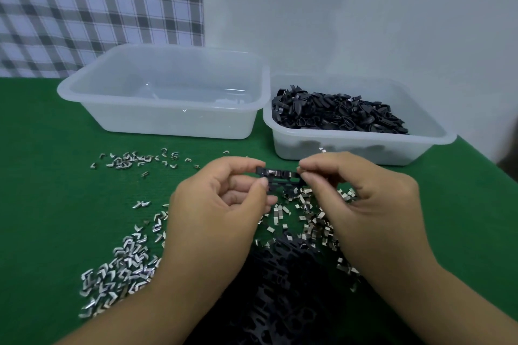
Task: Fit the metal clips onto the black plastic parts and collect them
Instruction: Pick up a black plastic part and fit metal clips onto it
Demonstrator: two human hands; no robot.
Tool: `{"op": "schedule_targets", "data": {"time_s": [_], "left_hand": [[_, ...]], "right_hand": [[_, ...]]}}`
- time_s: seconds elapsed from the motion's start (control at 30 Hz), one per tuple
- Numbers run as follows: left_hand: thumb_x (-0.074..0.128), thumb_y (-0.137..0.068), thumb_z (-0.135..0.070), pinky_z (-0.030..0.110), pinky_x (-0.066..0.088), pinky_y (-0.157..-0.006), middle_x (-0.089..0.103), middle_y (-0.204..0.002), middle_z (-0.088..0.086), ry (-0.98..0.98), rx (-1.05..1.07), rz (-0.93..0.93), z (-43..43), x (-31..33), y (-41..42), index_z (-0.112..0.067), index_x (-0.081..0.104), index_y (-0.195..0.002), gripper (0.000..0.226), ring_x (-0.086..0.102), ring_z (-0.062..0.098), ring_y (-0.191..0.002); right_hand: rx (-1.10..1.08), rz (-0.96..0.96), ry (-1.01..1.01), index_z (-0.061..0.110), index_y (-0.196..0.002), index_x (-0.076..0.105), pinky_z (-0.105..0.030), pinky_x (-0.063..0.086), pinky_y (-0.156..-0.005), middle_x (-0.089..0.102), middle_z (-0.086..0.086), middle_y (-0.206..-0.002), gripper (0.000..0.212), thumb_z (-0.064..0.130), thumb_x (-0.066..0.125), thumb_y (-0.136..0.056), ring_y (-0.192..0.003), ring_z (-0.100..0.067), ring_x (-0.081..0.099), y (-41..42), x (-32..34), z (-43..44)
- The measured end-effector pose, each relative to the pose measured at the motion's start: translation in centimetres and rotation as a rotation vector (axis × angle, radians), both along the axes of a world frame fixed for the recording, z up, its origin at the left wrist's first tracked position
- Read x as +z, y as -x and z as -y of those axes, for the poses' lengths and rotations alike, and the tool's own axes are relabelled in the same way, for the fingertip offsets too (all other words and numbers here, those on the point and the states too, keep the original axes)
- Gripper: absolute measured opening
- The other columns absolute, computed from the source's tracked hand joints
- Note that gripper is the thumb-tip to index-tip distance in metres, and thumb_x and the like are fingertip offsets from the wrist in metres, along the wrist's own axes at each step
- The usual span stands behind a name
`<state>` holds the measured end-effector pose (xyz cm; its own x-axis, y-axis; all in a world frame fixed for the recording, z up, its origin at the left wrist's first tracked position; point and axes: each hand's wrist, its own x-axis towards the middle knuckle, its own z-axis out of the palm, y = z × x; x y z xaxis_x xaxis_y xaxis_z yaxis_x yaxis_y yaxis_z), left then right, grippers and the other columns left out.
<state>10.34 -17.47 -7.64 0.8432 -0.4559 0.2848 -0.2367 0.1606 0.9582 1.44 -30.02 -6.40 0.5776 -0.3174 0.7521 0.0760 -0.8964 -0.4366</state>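
I pinch the black plastic part (279,173) by its ends, left hand (221,210) and right hand (370,199) each curled on it, above metal clips (123,266) strewn on the tabletop (56,204) beneath and left of the hands.

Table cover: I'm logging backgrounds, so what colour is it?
The table cover is plain green, seen best in the head view.
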Motion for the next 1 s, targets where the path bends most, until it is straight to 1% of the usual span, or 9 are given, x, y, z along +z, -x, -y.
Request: {"op": "schedule_targets", "data": {"time_s": [0.1, 0.2, 0.27, 0.37, 0.53, 0.77, 0.83, 0.9, 1.0], "left_hand": [[0.067, -0.08, 0.0, 0.018, 0.055, -0.056, 0.072, -0.062, 0.002, 0.004, -0.015, -0.001, 0.01, -0.1, 0.08, -0.023, 0.069, -0.079, 0.023, 0.072, 0.013, -0.06], [0.068, -0.079, -0.001, 0.018, 0.055, -0.055, 0.072, -0.061, 0.002, -0.002, -0.022, 0.012, 0.0, -0.12, 0.12, -0.024, 0.07, -0.078, 0.023, 0.072, 0.013, -0.059], [0.068, -0.079, -0.001, 0.018, 0.055, -0.055, 0.072, -0.061, 0.0, -0.009, -0.031, 0.026, -0.05, -0.12, 0.16, -0.025, 0.07, -0.08, 0.024, 0.072, 0.012, -0.059], [0.069, -0.08, -0.002, 0.021, 0.057, -0.057, 0.072, -0.063, -0.002, -0.023, -0.038, 0.057, -0.17, -0.13, 0.18, -0.025, 0.07, -0.083, 0.023, 0.072, 0.012, -0.06], [0.07, -0.08, 0.0, 0.02, 0.057, -0.057, 0.072, -0.064, -0.003, -0.032, -0.049, 0.085, -0.23, -0.14, 0.25, -0.029, 0.069, -0.087, 0.03, 0.072, 0.011, -0.06], [0.069, -0.08, 0.002, 0.021, 0.058, -0.059, 0.073, -0.066, -0.002, -0.052, -0.096, 0.099, -0.33, -0.24, 0.16, -0.024, 0.071, -0.083, 0.026, 0.072, 0.012, -0.062], [0.067, -0.081, 0.003, 0.019, 0.056, -0.059, 0.073, -0.068, -0.001, -0.057, -0.088, 0.101, -0.3, -0.18, 0.18, -0.021, 0.072, -0.08, 0.025, 0.072, 0.011, -0.062], [0.065, -0.082, 0.006, 0.016, 0.055, -0.058, 0.073, -0.07, 0.0, -0.064, -0.076, 0.099, -0.26, -0.1, 0.15, -0.021, 0.071, -0.08, 0.028, 0.071, 0.01, -0.061], [0.062, -0.082, 0.01, 0.012, 0.053, -0.058, 0.073, -0.074, 0.001, -0.087, -0.074, 0.124, -0.22, 0.05, 0.06, -0.022, 0.071, -0.081, 0.033, 0.07, 0.007, -0.06]], "right_hand": [[0.021, -0.014, -0.016, 0.013, -0.083, 0.073, -0.023, 0.047, -0.07, 0.066, 0.004, -0.079, 0.008, 0.007, 0.069, -0.078, -0.076, -0.013, 0.061, -0.14, -0.18, -0.13], [0.011, -0.041, -0.065, 0.015, -0.082, 0.072, -0.017, 0.043, -0.076, 0.06, 0.005, -0.083, 0.008, 0.01, 0.069, -0.076, -0.083, -0.017, 0.059, -0.2, -0.33, -0.23], [-0.007, -0.048, -0.067, 0.016, -0.079, 0.072, -0.014, 0.042, -0.076, 0.059, 0.007, -0.082, 0.006, 0.012, 0.07, -0.074, -0.083, -0.016, 0.059, -0.2, -0.36, -0.15], [-0.011, -0.049, -0.055, 0.015, -0.076, 0.071, -0.015, 0.042, -0.074, 0.058, 0.008, -0.08, 0.003, 0.013, 0.071, -0.073, -0.082, -0.016, 0.058, -0.25, -0.39, -0.17], [-0.04, -0.042, 0.001, 0.013, -0.076, 0.071, -0.014, 0.04, -0.073, 0.058, 0.005, -0.079, 0.003, 0.012, 0.071, -0.073, -0.08, -0.017, 0.056, -0.29, -0.44, -0.19], [-0.064, -0.093, 0.104, 0.01, -0.076, 0.071, -0.012, 0.038, -0.072, 0.059, 0.003, -0.077, 0.005, 0.007, 0.074, -0.073, -0.077, -0.016, 0.053, -0.25, -0.37, -0.13], [-0.03, -0.125, 0.04, 0.013, -0.076, 0.072, -0.012, 0.039, -0.071, 0.06, 0.005, -0.078, 0.007, 0.009, 0.076, -0.072, -0.078, -0.015, 0.055, -0.2, -0.18, -0.06], [0.026, -0.165, -0.098, 0.018, -0.079, 0.072, -0.013, 0.041, -0.073, 0.061, 0.009, -0.082, 0.009, 0.013, 0.076, -0.073, -0.081, -0.01, 0.057, -0.11, 0.06, 0.03], [0.127, -0.242, -0.317, 0.028, -0.087, 0.072, -0.011, 0.043, -0.075, 0.065, 0.015, -0.089, 0.021, 0.013, 0.076, -0.073, -0.083, -0.002, 0.058, -0.04, 0.36, 0.01]]}}
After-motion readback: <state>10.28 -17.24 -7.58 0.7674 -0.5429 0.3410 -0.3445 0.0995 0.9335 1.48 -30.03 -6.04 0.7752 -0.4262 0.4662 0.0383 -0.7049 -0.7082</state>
